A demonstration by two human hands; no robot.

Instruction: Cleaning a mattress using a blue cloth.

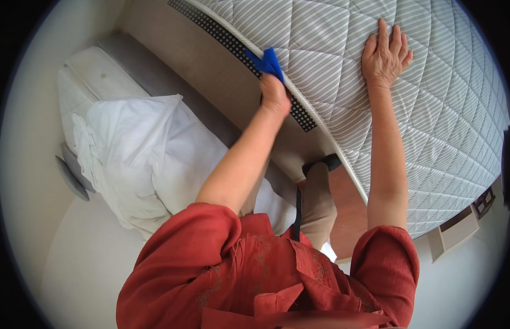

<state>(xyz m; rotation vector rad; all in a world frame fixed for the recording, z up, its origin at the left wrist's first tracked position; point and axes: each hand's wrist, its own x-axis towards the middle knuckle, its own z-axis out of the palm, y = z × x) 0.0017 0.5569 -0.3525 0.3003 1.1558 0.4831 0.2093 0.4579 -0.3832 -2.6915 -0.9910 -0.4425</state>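
My left hand [274, 95] is closed around a piece of blue fabric [269, 62] at the piped edge of a quilted mattress [316, 28]. The fabric sticks out past my fingers over the edge; whether it is a loose cloth or a sewn-on strap I cannot tell. The mattress has grey and white diagonal stripes. My right hand [384, 59] rests palm down on its quilted face, fingers spread. Below the mattress edge, beside my left hand, runs a black strip with light dots [303, 115] on a beige bed base [213, 61].
A heap of white bedding [131, 152] lies to the left along a grey upholstered ledge [164, 82]. My knee and dark shoe [331, 161] are near the base, above a reddish-brown floor [349, 209]. An open, box-like white piece of furniture [454, 232] stands at the lower right.
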